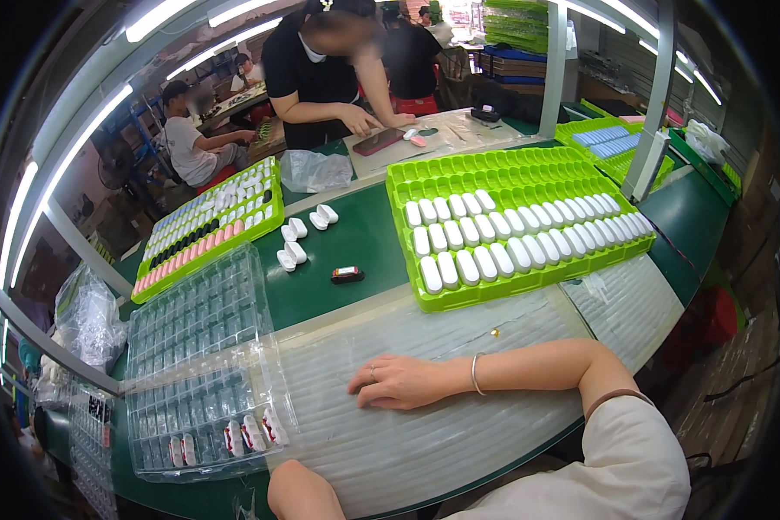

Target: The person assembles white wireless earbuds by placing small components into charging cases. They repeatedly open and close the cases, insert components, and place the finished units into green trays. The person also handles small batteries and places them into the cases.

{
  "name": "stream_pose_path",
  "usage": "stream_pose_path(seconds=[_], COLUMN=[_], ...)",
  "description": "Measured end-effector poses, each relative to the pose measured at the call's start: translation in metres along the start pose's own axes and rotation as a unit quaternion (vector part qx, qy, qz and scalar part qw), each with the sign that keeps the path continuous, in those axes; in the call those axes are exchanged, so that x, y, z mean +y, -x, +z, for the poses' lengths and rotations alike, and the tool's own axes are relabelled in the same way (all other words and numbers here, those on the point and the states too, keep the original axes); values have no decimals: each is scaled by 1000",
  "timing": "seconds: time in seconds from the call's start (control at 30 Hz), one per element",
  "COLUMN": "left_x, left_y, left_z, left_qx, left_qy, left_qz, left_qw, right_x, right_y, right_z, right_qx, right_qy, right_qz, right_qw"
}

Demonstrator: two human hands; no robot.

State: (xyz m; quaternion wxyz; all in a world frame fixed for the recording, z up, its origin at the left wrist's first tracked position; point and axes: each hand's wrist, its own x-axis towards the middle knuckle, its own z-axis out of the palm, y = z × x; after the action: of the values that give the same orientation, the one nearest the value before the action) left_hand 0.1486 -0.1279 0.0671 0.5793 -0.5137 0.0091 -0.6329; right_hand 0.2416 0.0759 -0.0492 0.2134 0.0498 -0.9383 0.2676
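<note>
My right hand [399, 381] lies palm down on the pale ribbed mat [338, 459]. Its fingers are loosely spread and hold nothing; a bangle circles the wrist. Only a bare part of my left arm [302, 492] shows at the lower edge, and the left hand is out of sight. Left of my right hand is a clear plastic compartment tray [204, 347], with several small white-and-red pieces [252, 432] in its near cells. Beyond the hand, a green tray [433, 301] carries rows of white rounded cases [483, 263].
Open white cases [292, 254] and a small dark-red item [347, 275] lie on the green table [368, 230]. Another green tray [273, 217] holds white, black and pink pieces at far left. Across the table a person [321, 78] leans over a phone [378, 142]. Metal posts [659, 113] rise from the table.
</note>
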Motion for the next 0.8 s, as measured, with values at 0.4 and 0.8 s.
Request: stream_pose_path(seconds=[0.4, 0.8], left_x=[-6, -3], left_y=[1, -1], left_z=[5, 6], left_qx=[-4, 2], left_qy=[28, 38], left_qz=[-38, -36], left_qw=[999, 999], right_x=[2, 0], right_y=[2, 3], right_z=[0, -2], right_qx=[9, -3], right_qy=[0, 4], right_qz=[-2, -2], right_qw=[1000, 1000])
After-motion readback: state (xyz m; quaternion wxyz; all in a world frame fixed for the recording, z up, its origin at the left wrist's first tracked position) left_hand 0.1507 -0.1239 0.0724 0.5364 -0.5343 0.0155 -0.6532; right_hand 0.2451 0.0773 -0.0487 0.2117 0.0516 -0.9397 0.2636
